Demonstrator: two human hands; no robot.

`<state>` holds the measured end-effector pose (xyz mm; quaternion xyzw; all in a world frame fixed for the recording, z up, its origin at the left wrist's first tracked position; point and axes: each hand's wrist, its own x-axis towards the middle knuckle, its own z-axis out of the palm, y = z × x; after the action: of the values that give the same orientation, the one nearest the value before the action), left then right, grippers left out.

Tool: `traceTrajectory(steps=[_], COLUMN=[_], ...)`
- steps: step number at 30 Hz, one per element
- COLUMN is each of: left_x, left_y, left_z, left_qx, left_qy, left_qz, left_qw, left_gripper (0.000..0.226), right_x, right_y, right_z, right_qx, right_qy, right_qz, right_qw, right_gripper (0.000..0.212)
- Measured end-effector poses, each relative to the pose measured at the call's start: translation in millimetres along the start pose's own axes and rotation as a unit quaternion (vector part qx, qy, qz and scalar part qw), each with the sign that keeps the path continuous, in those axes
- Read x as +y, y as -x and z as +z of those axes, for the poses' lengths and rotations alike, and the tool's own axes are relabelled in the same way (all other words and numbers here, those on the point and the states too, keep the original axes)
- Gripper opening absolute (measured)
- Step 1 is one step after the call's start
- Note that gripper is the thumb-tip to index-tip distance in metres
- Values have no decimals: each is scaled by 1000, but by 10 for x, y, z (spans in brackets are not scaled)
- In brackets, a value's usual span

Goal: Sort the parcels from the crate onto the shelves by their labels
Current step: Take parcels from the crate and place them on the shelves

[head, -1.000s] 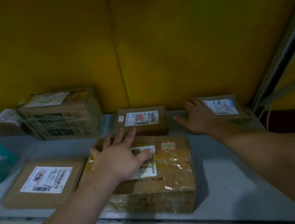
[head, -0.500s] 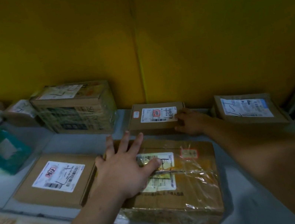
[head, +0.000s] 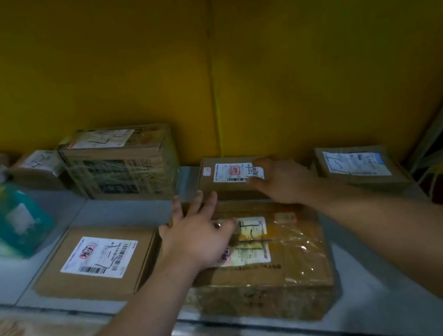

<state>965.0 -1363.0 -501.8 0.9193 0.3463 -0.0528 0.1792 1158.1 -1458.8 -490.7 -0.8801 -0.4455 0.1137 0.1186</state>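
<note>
A taped brown parcel (head: 288,259) with a white label lies at the front of the grey shelf (head: 366,284). My left hand (head: 196,236) rests flat on its top left, fingers spread. Behind it, against the yellow back wall, sits a small flat parcel (head: 221,173) with a red-stamped label. My right hand (head: 284,180) grips that parcel's right end, fingers over the label and thumb on its front side.
A flat labelled parcel (head: 97,259) lies front left, touching the taped one. A tall taped box (head: 123,163) stands at the back left, with smaller parcels and a teal package (head: 6,221) beyond. Another flat parcel (head: 357,165) sits back right by a metal upright (head: 440,116).
My right hand has moved left from the back-right parcel onto the small flat parcel's right end. My left hand stays flat on the taped parcel.
</note>
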Motion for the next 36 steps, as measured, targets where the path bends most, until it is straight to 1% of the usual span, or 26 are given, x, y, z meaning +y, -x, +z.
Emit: traceTrajectory(steps=[1,2,3,4,5,6,8,9,11,13,15,16,17,18,20,26,29,32,34,36], left_x=[-7,-18,-41,-91,-164,-265,-547,-737,-1086,-1471,-1758,-1824,-1845,-1841,-1768,-1705,-1746,-1843,-1930,-2030], left_y=[0,8,27,43,70,97,166,194,226,190,156,163,176,185,192,77,62,9,-14,-27], left_z=[-47,-112,-184,-237,-279,-305,-289,-243,-121,43,186,226,263,309,328,358,246,-16,-244,-484], left_qx=[1,3,6,10,13,24,57,70,65,13,-35,-48,-54,-47,-30,-54,-66,-76,-55,-20], left_qy=[38,105,193,281,339,362,338,304,213,86,-23,-52,-69,-75,-79,-79,-53,-13,-14,-15], left_qz=[-6,-15,-22,-22,-19,-19,-33,-47,-69,-95,-112,-117,-122,-124,-119,-107,-93,-82,-83,-76], left_qw=[999,994,981,960,941,932,939,949,972,992,993,991,989,988,989,990,992,994,995,997], left_gripper=[70,67,64,60,56,52,49,49,54,67,94,97,89,79,72,76,76,76,76,77], right_x=[-89,-188,-283,-378,-467,-555,-731,-827,-1019,-1174,-1237,-1234,-1222,-1207,-1184,-1210,-1241,-1335,-1464,-1636], right_y=[127,260,370,473,545,598,644,650,640,624,617,625,638,648,637,636,637,525,404,289], right_z=[-13,-20,-7,15,55,102,209,254,330,423,531,586,627,651,667,659,593,432,307,199], right_qx=[7,3,-12,-34,-56,-69,-67,-63,-69,-80,-70,-56,-44,-35,-30,-27,-39,-65,-81,-80], right_qy=[-4,-7,-7,0,15,38,84,99,108,104,100,99,97,97,100,93,88,64,48,48], right_qz=[-9,-14,-14,-14,-14,-20,-34,-37,-44,-39,-30,-28,-27,-27,-23,-16,-5,36,77,102], right_qw=[1000,1000,1000,999,998,997,994,992,991,991,992,993,994,994,994,995,995,995,993,990], right_gripper=[61,61,62,63,65,68,73,75,78,80,80,79,78,78,77,76,77,73,73,81])
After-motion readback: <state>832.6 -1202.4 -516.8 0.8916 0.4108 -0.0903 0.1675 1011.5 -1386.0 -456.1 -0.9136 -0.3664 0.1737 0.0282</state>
